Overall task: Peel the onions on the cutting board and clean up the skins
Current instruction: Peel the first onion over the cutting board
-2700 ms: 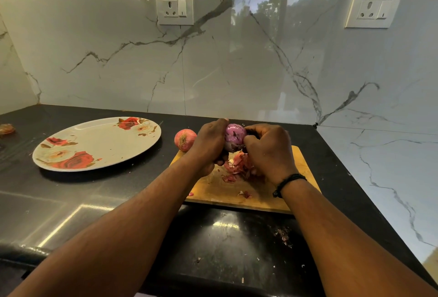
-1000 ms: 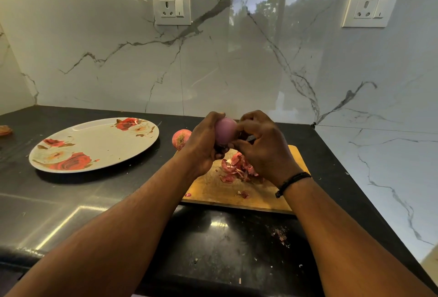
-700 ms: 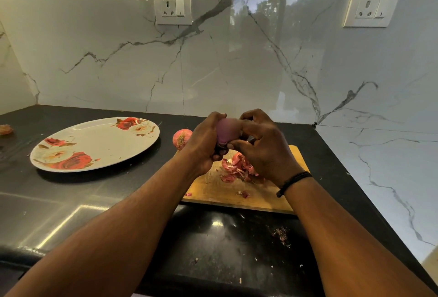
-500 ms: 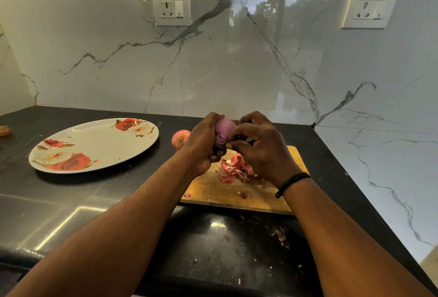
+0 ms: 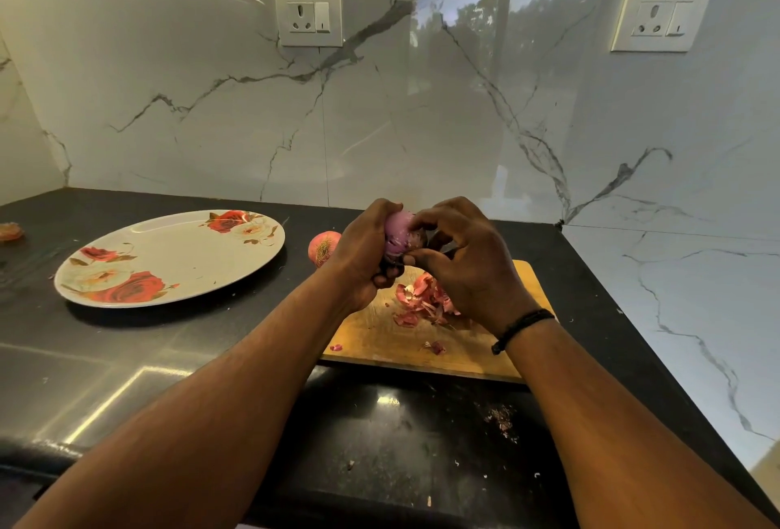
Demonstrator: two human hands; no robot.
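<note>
My left hand [image 5: 363, 252] grips a purple, mostly peeled onion [image 5: 396, 233] above the wooden cutting board [image 5: 380, 338]. My right hand [image 5: 464, 262] has its fingers curled against the onion's right side, pinching at its surface near one end. A pile of reddish onion skins [image 5: 422, 300] lies on the board under my hands. An unpeeled orange-pink onion [image 5: 321, 246] sits at the board's far left corner, partly hidden by my left hand.
A large white plate with red roses [image 5: 169, 258] rests on the black counter to the left. Small skin scraps [image 5: 500, 419] lie on the counter in front of the board. A marble wall closes the back and right side.
The hands lifted the onion slightly off the board and turned it. My right fingers shifted along its surface; the purple flesh shows more.
</note>
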